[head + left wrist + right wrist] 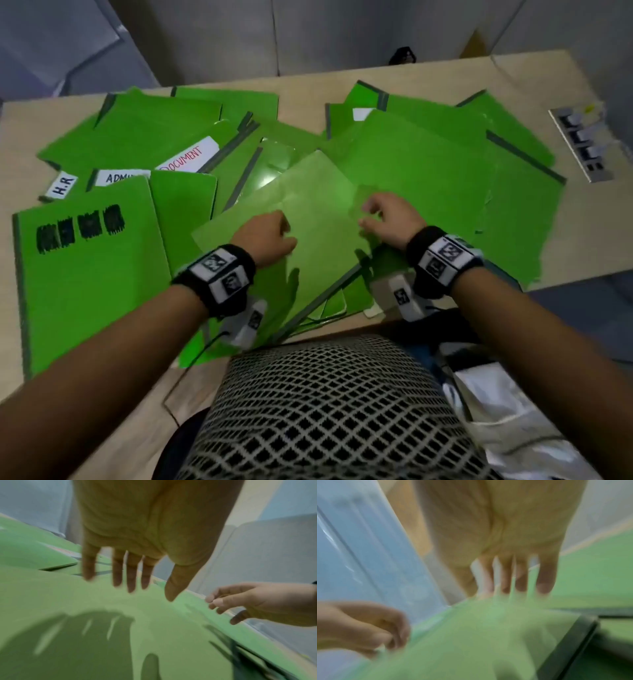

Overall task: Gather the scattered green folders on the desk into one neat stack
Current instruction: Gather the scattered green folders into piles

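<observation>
Our left hand [270, 233] flat on top folder [308, 219], right hand [387, 216] loosely spread at its edge, gripping nothing. Folders [137, 137] scattered across desk [308, 92]. Risk: glossy covers slide, pile fans out when we drag.

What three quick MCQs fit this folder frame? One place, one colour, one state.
1. Where does the H.R label lie?
A. far right, by the socket strip
B. left side of the desk
C. under the right hand

2. What colour is the lettering on the DOCUMENT label?
A. red
B. blue
C. black

3. How is the left hand?
A. fist closed on a pen
B. fingers extended over the top folder
C. out of view

Answers:
1 B, the label sits among the left folders in the head view.
2 A, the letters read red on white.
3 B, the left wrist view shows straight fingers above the pale green top folder; contact is too blurred to tell.
</observation>
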Motion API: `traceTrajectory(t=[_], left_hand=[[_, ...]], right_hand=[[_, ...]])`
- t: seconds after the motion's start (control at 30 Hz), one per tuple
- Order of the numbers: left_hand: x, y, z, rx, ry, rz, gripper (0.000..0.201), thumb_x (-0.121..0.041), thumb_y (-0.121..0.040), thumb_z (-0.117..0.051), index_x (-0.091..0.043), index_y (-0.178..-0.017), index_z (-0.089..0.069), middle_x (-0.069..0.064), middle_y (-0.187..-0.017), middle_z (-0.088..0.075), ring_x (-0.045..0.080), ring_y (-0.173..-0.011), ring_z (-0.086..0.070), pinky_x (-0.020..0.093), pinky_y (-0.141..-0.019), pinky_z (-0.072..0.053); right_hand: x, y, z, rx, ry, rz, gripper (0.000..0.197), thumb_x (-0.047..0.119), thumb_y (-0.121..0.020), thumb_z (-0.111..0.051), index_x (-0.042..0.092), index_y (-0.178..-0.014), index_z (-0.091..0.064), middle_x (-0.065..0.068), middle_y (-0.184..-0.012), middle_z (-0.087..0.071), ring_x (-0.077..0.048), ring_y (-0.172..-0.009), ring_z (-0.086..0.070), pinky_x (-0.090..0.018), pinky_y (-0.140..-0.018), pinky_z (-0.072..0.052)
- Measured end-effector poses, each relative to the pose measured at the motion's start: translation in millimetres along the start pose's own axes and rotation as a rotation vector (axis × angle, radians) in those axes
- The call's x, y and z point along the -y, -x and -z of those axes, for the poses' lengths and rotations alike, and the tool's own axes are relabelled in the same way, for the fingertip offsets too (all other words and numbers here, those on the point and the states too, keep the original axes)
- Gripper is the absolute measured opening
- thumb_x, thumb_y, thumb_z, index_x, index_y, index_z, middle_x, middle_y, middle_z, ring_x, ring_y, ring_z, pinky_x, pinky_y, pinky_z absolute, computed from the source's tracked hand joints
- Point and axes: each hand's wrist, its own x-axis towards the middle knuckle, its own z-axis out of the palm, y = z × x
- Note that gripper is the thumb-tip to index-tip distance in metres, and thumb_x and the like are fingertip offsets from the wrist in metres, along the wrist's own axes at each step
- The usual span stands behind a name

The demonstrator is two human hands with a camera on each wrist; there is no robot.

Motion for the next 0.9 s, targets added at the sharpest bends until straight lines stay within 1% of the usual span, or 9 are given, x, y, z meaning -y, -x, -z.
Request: traceTrajectory(t=[0.07, 0.13, 0.2, 0.33, 0.43, 0.53, 0.67, 0.77, 0.9], left_hand=[[2, -7, -9, -0.061, -0.084, 0.243, 0.083, -0.053, -0.078, -0.067, -0.013, -0.142, -0.032, 0.016, -0.147, -0.034, 0.039, -0.134, -0.034, 0.055, -0.105, -0.037], [-1, -8, -26, 0.082, -0.158, 0.336, 0.118, -0.065, -0.068, -0.070, -0.015, -0.153, -0.005, 0.017, -0.159, 0.000, 0.048, -0.144, -0.004, 0.063, -0.113, -0.020], [-5, -6, -44, 0.125, -0.153, 0.312, 0.129, -0.065, -0.064, -0.073, -0.022, -0.153, 0.009, 0.014, -0.159, 0.020, 0.049, -0.143, 0.011, 0.067, -0.110, -0.019], [-14, -6, -57, 0.128, -0.207, 0.207, 0.131, -0.060, -0.061, -0.078, -0.031, -0.151, 0.013, 0.015, -0.155, 0.029, 0.051, -0.141, 0.015, 0.070, -0.108, -0.018], [-18, -12, -57, 0.163, -0.225, 0.152, 0.133, -0.062, -0.060, -0.078, -0.032, -0.151, 0.014, 0.015, -0.156, 0.028, 0.052, -0.141, 0.014, 0.067, -0.111, -0.017], [-21, -23, -43, 0.132, -0.140, 0.028, 0.126, -0.064, -0.061, -0.074, -0.028, -0.153, 0.004, 0.008, -0.160, 0.015, 0.043, -0.146, 0.006, 0.061, -0.114, -0.020], [-14, -45, -16, -0.138, 0.066, 0.005, 0.093, -0.049, -0.073, -0.074, -0.016, -0.147, -0.027, 0.013, -0.154, -0.026, 0.031, -0.140, -0.031, 0.049, -0.112, -0.035], [7, -60, 2, -0.233, 0.025, 0.240, 0.087, -0.039, -0.073, -0.078, -0.008, -0.141, -0.035, 0.018, -0.144, -0.035, 0.035, -0.132, -0.039, 0.046, -0.108, -0.039], [37, -64, 19, -0.250, -0.009, 0.519, 0.094, -0.042, -0.069, -0.081, 0.000, -0.139, -0.035, 0.022, -0.141, -0.036, 0.037, -0.132, -0.035, 0.046, -0.106, -0.038]], right_hand=[[-3, -16, 0, -0.141, 0.030, -0.133, 0.058, 0.038, -0.086, -0.066, 0.011, -0.132, -0.045, -0.013, -0.137, -0.045, -0.030, -0.129, -0.041, -0.044, -0.106, -0.040], [-5, -28, -5, -0.088, 0.069, -0.229, 0.080, 0.047, -0.080, -0.071, 0.010, -0.141, -0.035, -0.017, -0.144, -0.037, -0.034, -0.134, -0.036, -0.048, -0.108, -0.039], [-5, -34, -12, -0.057, 0.077, -0.267, 0.088, 0.049, -0.075, -0.074, 0.008, -0.142, -0.034, -0.018, -0.145, -0.035, -0.035, -0.133, -0.038, -0.049, -0.107, -0.040], [-10, -38, -12, -0.022, -0.064, -0.296, 0.083, 0.044, -0.074, -0.078, 0.006, -0.137, -0.038, -0.015, -0.139, -0.047, -0.034, -0.126, -0.048, -0.042, -0.101, -0.044], [-19, -38, -2, -0.009, -0.323, -0.371, 0.070, 0.037, -0.083, -0.072, 0.005, -0.137, -0.042, -0.013, -0.133, -0.052, -0.034, -0.124, -0.050, -0.039, -0.097, -0.044], [-31, -35, 21, 0.013, -0.630, -0.417, 0.062, 0.030, -0.091, -0.063, 0.008, -0.144, -0.039, -0.013, -0.144, -0.045, -0.035, -0.130, -0.045, -0.048, -0.107, -0.036], [-65, -33, 57, -0.274, -0.750, -0.470, 0.057, 0.021, -0.092, -0.062, 0.000, -0.141, -0.042, -0.013, -0.132, -0.053, -0.029, -0.119, -0.052, -0.037, -0.105, -0.038], [-93, -34, 80, -0.356, -0.554, -0.665, 0.063, 0.029, -0.093, -0.058, 0.003, -0.146, -0.035, -0.016, -0.151, -0.037, -0.036, -0.136, -0.040, -0.040, -0.114, -0.032], [-112, -36, 81, -0.086, 0.116, -0.684, 0.051, 0.021, -0.090, -0.058, 0.006, -0.137, -0.045, -0.020, -0.147, -0.040, -0.037, -0.131, -0.046, -0.043, -0.110, -0.038]])
